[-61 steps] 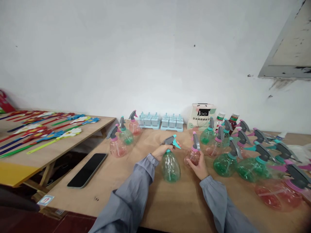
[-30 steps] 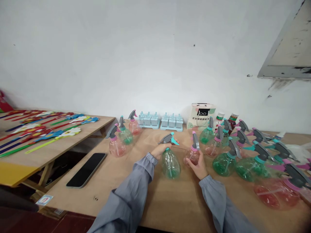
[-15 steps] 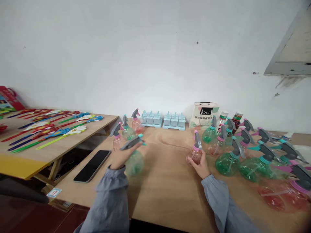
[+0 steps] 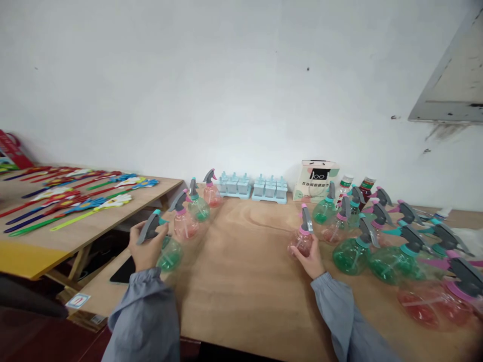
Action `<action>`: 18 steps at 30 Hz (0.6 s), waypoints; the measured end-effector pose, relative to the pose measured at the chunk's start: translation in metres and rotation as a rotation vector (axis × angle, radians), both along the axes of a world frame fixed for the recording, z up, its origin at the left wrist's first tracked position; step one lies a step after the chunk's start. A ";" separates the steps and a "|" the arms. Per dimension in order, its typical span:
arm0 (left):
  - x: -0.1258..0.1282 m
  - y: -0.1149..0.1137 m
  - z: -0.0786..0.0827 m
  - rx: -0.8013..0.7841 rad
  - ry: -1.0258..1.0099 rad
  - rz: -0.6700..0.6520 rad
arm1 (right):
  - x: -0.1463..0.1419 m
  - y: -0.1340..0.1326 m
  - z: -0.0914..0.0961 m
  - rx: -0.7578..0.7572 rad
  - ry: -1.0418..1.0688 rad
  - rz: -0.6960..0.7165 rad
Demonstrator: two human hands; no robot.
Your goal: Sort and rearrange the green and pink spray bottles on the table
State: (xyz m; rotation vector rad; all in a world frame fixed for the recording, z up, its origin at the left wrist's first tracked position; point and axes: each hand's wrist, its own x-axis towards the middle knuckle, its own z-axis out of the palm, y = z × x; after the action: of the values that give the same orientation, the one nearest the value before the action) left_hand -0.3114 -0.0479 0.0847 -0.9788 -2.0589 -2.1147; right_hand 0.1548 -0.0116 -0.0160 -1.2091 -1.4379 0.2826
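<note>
My left hand [image 4: 145, 251] is closed around the neck of a green spray bottle [image 4: 169, 254] with a grey and teal trigger head. It holds the bottle near the table's left edge, just over a black phone [image 4: 123, 271]. Beside it stand a pink spray bottle [image 4: 183, 223], a green one [image 4: 198, 206] and another pink one [image 4: 211, 193]. My right hand [image 4: 311, 261] cups the base of a pink spray bottle [image 4: 302, 241] that stands on the wooden table [image 4: 249, 271].
Several green and pink spray bottles [image 4: 381, 236] crowd the table's right side. Two pale blue ice-pop moulds [image 4: 251, 187] and a small printed box [image 4: 317, 181] stand at the back by the white wall. A second table [image 4: 56, 236] on the left holds coloured hand-shaped sticks [image 4: 75, 201].
My left hand has carried the green spray bottle from the table's middle to its left edge, next to the three bottles there. My right hand has stayed on the pink bottle.
</note>
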 end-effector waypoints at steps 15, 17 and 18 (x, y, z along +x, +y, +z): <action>-0.003 0.022 -0.003 0.378 0.173 0.032 | -0.001 -0.002 0.001 -0.004 -0.001 -0.022; -0.005 0.016 -0.003 0.381 0.165 0.106 | 0.000 -0.002 0.001 -0.012 0.004 -0.018; -0.005 0.012 -0.002 0.338 0.140 0.060 | 0.000 -0.001 0.000 -0.017 0.006 -0.013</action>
State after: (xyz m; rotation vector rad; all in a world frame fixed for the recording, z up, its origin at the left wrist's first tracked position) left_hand -0.3160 -0.0355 0.0827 -0.9690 -1.5774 -2.1939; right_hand 0.1547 -0.0128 -0.0158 -1.2295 -1.4243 0.2898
